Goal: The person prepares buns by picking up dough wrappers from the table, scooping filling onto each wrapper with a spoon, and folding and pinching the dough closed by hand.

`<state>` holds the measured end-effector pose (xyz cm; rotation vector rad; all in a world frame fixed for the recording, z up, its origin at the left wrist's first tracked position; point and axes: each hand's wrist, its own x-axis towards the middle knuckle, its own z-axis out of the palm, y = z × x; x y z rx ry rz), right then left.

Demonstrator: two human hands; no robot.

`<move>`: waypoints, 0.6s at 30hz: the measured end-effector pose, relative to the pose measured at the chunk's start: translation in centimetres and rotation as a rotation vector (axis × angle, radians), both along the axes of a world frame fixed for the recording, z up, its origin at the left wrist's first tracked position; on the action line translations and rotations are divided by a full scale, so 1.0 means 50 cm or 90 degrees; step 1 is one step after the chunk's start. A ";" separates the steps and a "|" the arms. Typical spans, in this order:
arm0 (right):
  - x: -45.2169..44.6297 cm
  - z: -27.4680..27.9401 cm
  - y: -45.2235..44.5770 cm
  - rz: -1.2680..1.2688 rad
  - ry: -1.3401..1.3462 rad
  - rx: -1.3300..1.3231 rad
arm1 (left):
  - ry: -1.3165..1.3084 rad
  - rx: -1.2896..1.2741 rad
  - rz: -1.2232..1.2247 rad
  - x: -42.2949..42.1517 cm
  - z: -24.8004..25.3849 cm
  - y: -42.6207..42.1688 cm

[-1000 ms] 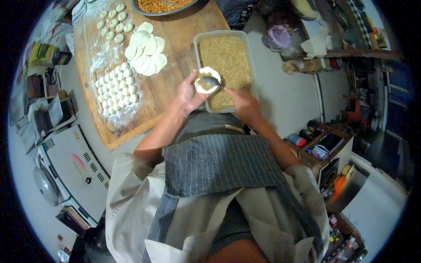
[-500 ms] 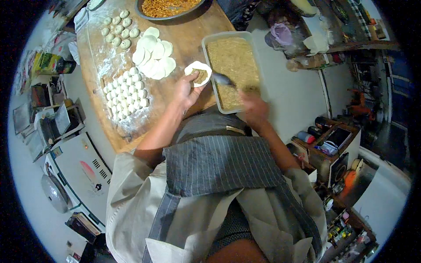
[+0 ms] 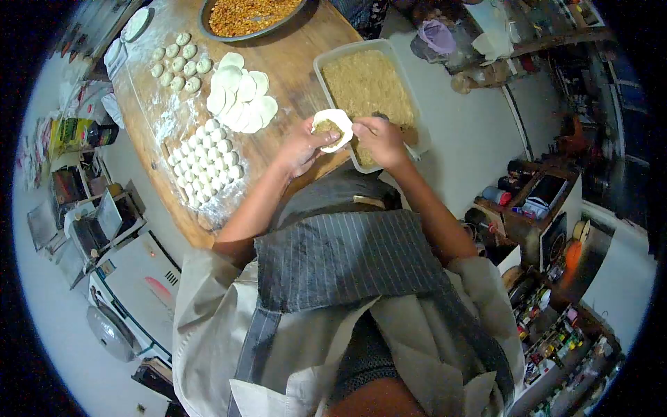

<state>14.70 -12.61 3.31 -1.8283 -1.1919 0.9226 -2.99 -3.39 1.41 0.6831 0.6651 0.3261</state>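
Observation:
My left hand [image 3: 302, 147] holds a round dough wrapper [image 3: 338, 122] with brownish filling at its centre, the thumb resting on the filling. The fingers of my right hand [image 3: 383, 142] pinch the wrapper's right edge. A spoon [image 3: 413, 153] is tucked in that same hand, mostly hidden by it. Beneath and behind the right hand is a plastic tub [image 3: 322, 68] of brownish filling. Flat wrappers [image 3: 240, 94] lie overlapping on the wooden table [image 3: 295, 52], left of the tub.
Small dough pieces [image 3: 207, 163] sit in floury rows at the table's left. Several filled buns [image 3: 182, 64] stand farther back. A metal basin [image 3: 253, 15] of reddish-orange food is at the far edge. A white refrigerator [image 3: 135, 278] stands at lower left, a wooden cabinet [image 3: 531, 229] at right.
The spoon has left the wrapper, leaving filling on it. My right hand moved out over the tub, then came back to the wrapper's edge. The view has shifted slightly.

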 end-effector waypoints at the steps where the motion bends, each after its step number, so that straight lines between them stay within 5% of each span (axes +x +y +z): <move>1: -0.006 -0.003 0.006 -0.004 0.003 0.000 | 0.005 0.020 -0.022 -0.003 0.004 0.000; 3: -0.019 0.000 0.021 0.003 0.118 -0.141 | 0.011 0.039 -0.044 -0.012 0.004 0.004; 8: -0.055 0.018 0.027 0.031 -0.041 -0.119 | 0.066 0.119 -0.066 -0.034 -0.022 0.014; 10: -0.063 -0.004 0.029 0.111 -0.201 0.039 | 0.092 0.164 -0.084 -0.044 -0.019 0.029; 14: -0.080 -0.026 0.051 0.053 -0.171 0.175 | 0.145 0.147 -0.116 -0.058 -0.015 0.052; 16: -0.086 -0.007 0.069 0.090 -0.028 0.024 | 0.106 0.165 -0.095 -0.059 0.020 0.049; 18: -0.092 0.019 0.088 0.123 -0.081 0.003 | 0.068 0.186 -0.074 -0.063 0.025 0.056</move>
